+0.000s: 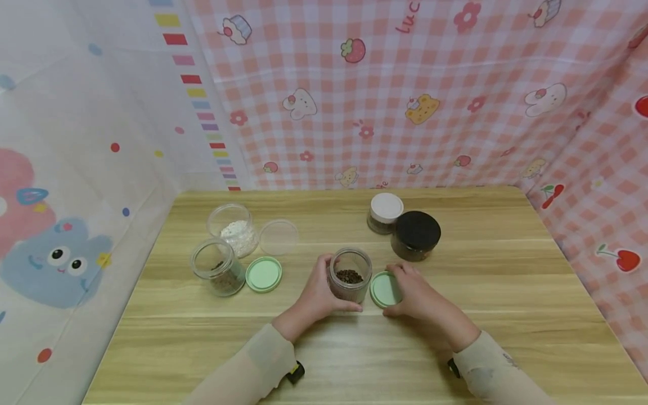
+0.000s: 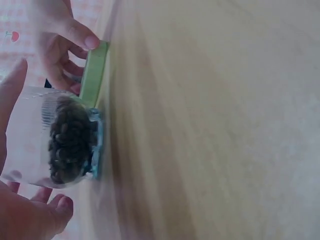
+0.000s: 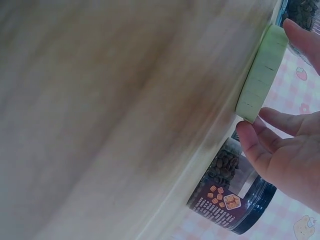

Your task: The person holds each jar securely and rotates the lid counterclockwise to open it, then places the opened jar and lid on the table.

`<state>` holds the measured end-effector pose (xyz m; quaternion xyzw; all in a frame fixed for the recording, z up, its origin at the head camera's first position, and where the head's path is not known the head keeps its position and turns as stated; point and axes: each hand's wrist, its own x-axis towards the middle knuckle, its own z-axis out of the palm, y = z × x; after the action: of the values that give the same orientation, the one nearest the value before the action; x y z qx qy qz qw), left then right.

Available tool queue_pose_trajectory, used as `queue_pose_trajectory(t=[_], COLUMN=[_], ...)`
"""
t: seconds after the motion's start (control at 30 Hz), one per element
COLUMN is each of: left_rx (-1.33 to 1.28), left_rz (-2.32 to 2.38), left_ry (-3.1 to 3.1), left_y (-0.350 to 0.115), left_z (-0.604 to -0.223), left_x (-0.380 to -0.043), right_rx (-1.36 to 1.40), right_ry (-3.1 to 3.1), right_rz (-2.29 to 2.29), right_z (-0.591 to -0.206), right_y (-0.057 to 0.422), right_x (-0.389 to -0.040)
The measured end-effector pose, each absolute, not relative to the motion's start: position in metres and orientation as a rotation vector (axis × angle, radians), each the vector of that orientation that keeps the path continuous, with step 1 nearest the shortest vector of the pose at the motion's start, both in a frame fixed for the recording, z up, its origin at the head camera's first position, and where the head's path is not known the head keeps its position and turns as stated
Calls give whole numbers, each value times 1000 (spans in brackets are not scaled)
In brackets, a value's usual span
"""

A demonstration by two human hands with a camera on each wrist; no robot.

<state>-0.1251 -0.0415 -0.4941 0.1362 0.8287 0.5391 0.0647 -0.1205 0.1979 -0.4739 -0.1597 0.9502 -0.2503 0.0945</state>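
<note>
My left hand (image 1: pixel 319 291) curls round an open clear ribbed jar (image 1: pixel 351 292), thumb across its front and fingers behind. Small dark brown pieces (image 2: pixel 72 142) like beans fill its lower part; the jar stands upright on the table. Just to its right, my right hand (image 1: pixel 412 289) holds a light green lid (image 1: pixel 385 289) by the edge, thumb on the near side and fingers on the far side. In the right wrist view the same lid (image 3: pixel 262 72) lies low at the tabletop, its rim between thumb and fingers.
Left on the wooden table (image 1: pixel 455 349) stand an open jar (image 1: pixel 223 281) with brown contents and a wide tub (image 1: pixel 238 233) of white bits. Beside them lie a green lid (image 1: pixel 264 274) and a clear lid (image 1: pixel 279 237). Behind my right hand are a white-lidded jar (image 1: pixel 386 208) and a black-lidded jar (image 1: pixel 416 233).
</note>
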Motion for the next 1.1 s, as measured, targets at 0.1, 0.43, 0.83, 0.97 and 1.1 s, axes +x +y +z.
queue_pose_trajectory(t=[0.1, 0.43, 0.83, 0.97, 1.1], left_rx=[413, 369, 258, 219, 140], left_rz=[1615, 1521, 1562, 1585, 1586], left_ry=[2519, 2617, 2651, 2702, 2764], left_y=[-44, -44, -44, -50, -54], left_z=[-492, -485, -488, -489, -486], left_x=[-123, -119, -129, -140, -153], right_rx=[-461, -414, -434, -434, -396], right_ry=[2825, 2833, 2851, 2841, 2834], right_rz=[-744, -684, -598, -536, -499], right_z=[-474, -472, -473, -472, -473], right_y=[197, 192, 170, 158, 144], right_x=[-121, -124, -140, -150, -165])
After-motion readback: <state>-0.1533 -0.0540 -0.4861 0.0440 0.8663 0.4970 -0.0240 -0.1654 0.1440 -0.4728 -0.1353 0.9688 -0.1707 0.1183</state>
